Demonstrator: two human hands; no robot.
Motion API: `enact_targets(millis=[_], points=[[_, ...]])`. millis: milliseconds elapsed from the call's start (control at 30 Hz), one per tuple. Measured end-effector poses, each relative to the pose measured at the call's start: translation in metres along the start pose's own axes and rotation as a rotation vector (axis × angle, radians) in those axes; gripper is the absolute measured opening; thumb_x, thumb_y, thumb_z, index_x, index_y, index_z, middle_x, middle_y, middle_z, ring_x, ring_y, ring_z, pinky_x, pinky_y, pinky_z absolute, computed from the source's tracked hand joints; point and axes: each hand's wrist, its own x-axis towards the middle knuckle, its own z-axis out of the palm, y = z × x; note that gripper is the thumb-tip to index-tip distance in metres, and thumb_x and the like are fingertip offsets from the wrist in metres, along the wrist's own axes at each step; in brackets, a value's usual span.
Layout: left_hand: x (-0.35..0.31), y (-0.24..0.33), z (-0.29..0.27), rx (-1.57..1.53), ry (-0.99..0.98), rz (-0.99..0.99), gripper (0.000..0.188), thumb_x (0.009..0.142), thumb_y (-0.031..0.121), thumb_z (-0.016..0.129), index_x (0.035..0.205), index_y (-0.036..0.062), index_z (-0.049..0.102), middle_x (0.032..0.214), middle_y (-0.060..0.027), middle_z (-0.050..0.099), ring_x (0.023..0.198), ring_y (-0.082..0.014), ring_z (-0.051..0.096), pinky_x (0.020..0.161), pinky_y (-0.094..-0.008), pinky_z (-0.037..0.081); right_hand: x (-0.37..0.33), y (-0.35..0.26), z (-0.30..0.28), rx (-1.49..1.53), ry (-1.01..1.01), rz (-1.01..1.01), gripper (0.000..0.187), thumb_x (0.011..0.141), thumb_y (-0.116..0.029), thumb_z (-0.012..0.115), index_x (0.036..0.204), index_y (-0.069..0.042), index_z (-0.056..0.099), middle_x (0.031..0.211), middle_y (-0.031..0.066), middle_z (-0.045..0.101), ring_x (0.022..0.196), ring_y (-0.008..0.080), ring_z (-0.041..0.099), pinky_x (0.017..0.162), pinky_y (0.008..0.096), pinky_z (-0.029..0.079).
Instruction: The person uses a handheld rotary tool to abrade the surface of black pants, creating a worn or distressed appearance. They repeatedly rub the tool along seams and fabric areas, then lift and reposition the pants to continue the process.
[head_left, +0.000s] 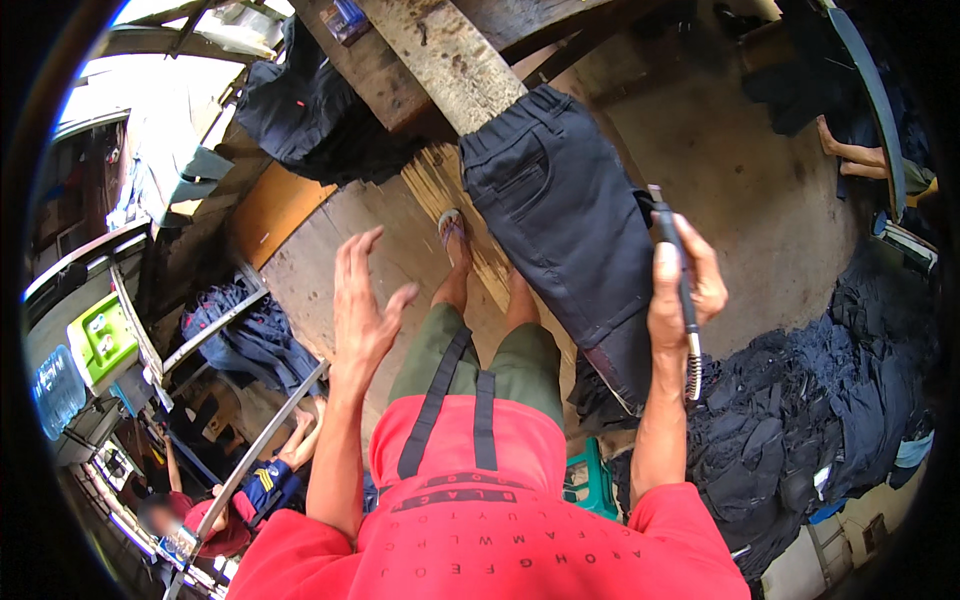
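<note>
A pair of dark elastic-waist trousers (560,205) is pulled over the end of a worn wooden board (445,60), its legs hanging toward me. My right hand (690,285) is closed round a slim black pen-shaped tool (680,265), at the garment's right edge. The tool has a pale tip at its upper end and a coiled metal sleeve at its lower end; its exact kind does not show. To the left of the garment, my left hand (365,305) hangs in the air, fingers apart, with nothing in it.
Dark garments lie heaped on the floor (780,430) at right. More dark cloth (310,110) hangs by the board at upper left. A green plastic stool (592,485) stands beside me. Other people sit at lower left and far right. A metal rail (255,460) runs along the left.
</note>
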Motion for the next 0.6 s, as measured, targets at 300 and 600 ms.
enact_targets(millis=[300,600], points=[[0.079,0.066,0.038,-0.180,-0.009,-0.012,0.054,0.080,-0.013,0.068,0.131,0.0037,0.061,0.124,-0.0155,0.065,0.118,-0.0314,0.065,0.101,-0.0447,0.053,-0.005,0.018,0.047,0.090,-0.101,-0.018,0.026,0.091,-0.001,0.073,0.114,0.008,0.076,0.108,0.0222,0.082,0.100,0.0325,0.082,0.091,0.0379,0.065],[0.074,0.089,0.052,-0.462,-0.289,0.134,0.066,0.082,-0.003,0.081,0.139,0.0026,0.049,0.109,-0.0187,0.068,0.108,-0.0414,0.067,0.099,-0.0507,0.053,0.004,0.012,0.068,0.173,-0.183,-0.275,0.029,0.085,0.002,0.071,0.112,0.009,0.074,0.105,0.0258,0.081,0.101,0.0376,0.082,0.094,0.0438,0.067]])
